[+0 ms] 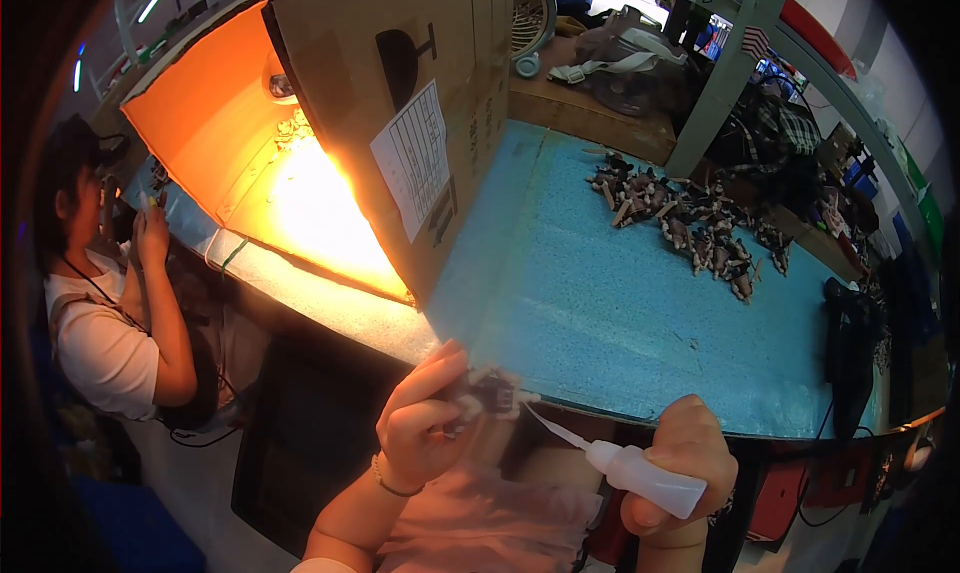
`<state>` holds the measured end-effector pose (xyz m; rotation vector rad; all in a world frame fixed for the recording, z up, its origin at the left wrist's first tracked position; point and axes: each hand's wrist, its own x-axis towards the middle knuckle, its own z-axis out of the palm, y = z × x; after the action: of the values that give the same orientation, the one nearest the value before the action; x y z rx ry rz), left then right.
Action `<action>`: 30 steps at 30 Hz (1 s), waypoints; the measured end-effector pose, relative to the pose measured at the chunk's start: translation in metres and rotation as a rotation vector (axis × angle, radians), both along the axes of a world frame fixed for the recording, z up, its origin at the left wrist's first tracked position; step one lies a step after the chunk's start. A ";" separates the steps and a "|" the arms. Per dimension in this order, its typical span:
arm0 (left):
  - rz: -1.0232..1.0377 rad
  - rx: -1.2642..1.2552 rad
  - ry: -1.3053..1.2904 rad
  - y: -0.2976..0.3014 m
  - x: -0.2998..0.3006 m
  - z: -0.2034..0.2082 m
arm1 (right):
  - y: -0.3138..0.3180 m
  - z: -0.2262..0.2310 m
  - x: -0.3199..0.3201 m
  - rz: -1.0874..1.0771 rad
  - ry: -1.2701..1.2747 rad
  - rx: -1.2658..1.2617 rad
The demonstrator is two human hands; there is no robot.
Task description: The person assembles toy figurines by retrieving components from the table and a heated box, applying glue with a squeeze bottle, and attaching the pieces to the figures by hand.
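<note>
Covering most of the work area, a speckled blue tabletop [560, 303] stretched out ahead. A tall brown cardboard box [480, 123], glowing orange inside, stood at left. A loose pile of small brown-and-cream figurines [680, 213] lay toward the tabletop's far right. 2 hands were at the near edge. Right hand [690, 453]: fingers curled round a translucent white plastic squeeze bottle [662, 483], closed down to its width. Left hand [425, 418]: thumb and fingertips pinched nearly together on the left end of a small dark-and-cream figurine [492, 395], which was held up around the tabletop's near edge, between the 2 hands. Bottle looked light, soft-walled, probably a bit slick; round the body seemed the best hold, with only gentle pressure. Figurine, much smaller, looked light and fairly stiff, thin projecting parts likely fragile; the thicker middle seemed the safest grip, though the end pinch left its right side clear. Long tapered nozzle [560, 428], thinnest part, likely bendy, poor place to grip; its tip was right beside the figurine's right end, contact couldn't be told.
</note>
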<state>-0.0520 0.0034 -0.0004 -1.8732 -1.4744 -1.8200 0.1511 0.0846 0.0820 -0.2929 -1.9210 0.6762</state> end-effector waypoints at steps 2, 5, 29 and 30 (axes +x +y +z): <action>-0.021 -0.031 0.013 0.000 0.000 -0.001 | -0.002 0.001 0.000 -0.015 0.022 -0.032; -0.041 -0.016 0.001 0.000 -0.001 -0.002 | -0.002 0.002 0.001 0.004 0.017 -0.054; -0.213 -0.015 -0.468 0.005 0.009 -0.006 | -0.002 -0.004 0.002 0.006 0.153 -0.117; -0.215 -0.050 -0.455 0.005 0.009 -0.002 | -0.002 -0.004 0.001 0.004 0.151 -0.116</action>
<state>-0.0430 0.0083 -0.0029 -1.7756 -1.4982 -2.4610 0.1524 0.0827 0.0783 -0.3024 -1.7429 0.7914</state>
